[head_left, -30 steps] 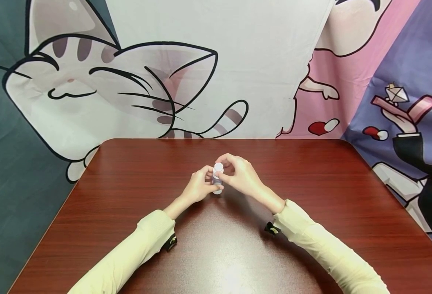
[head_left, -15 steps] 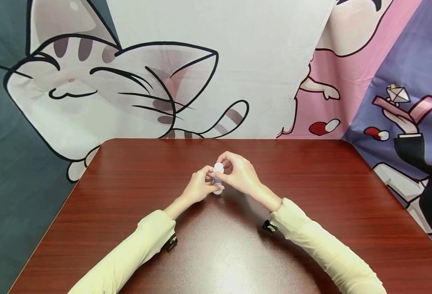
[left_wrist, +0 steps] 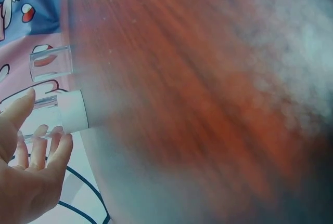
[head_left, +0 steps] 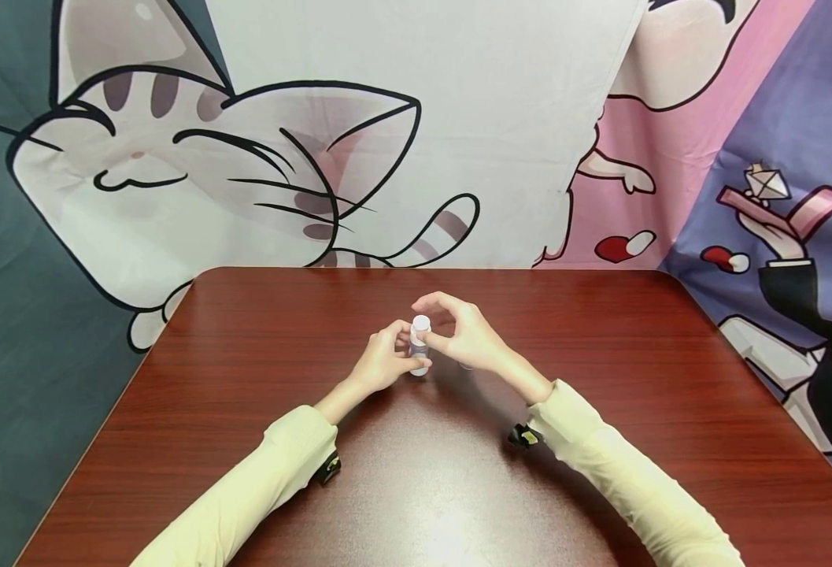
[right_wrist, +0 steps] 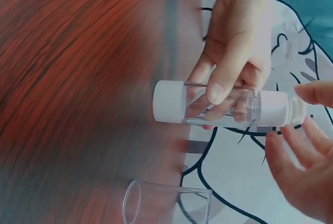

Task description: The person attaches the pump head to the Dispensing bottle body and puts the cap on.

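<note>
So the bottle [head_left: 419,349] is upright on the desk [head_left: 416,465], right around the middle, with the left hand [head_left: 379,364] gripping its clear body. Right hand [head_left: 468,335] is spread around the white top [right_wrist: 273,108]; can't tell if it's actually pinching. Clear cap [right_wrist: 167,204] sits nearby.

- Left hand [head_left: 378,361]: fingertips partly hidden behind the bottle [head_left: 419,350].
- Right hand [right_wrist: 310,174], at the bottle's top: cropped, right wrist view.
- Clear cylinder [right_wrist: 169,204] beside the bottle: likewise cropped.
- Tabletop [left_wrist: 208,109] by the bottle: blurred.
</note>
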A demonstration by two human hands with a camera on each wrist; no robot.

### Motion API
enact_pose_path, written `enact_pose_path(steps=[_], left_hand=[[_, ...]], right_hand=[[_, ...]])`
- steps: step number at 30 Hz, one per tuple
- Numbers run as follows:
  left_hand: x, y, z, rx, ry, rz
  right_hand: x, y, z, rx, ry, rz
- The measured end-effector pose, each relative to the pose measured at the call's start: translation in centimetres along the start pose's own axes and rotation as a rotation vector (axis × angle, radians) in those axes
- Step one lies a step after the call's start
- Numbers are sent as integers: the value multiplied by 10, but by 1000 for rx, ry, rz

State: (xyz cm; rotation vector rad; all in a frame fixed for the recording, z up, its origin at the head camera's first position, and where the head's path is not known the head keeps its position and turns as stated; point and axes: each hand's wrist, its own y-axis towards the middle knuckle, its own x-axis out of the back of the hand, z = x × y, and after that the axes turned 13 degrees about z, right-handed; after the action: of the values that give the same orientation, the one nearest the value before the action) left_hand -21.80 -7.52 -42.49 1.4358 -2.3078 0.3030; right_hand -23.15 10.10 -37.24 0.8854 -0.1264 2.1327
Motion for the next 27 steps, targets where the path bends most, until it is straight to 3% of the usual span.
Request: enact_pose_path(steps=[9,17,27], left_hand=[[0,0,-2,19,20,5],[0,1,-1,17,14,4],[0,1,-1,17,8,11]], right_hand=[[1,0,0,45,46,118],[0,-1,-2,56,29,116],[0,-1,-2,-15,42,72]])
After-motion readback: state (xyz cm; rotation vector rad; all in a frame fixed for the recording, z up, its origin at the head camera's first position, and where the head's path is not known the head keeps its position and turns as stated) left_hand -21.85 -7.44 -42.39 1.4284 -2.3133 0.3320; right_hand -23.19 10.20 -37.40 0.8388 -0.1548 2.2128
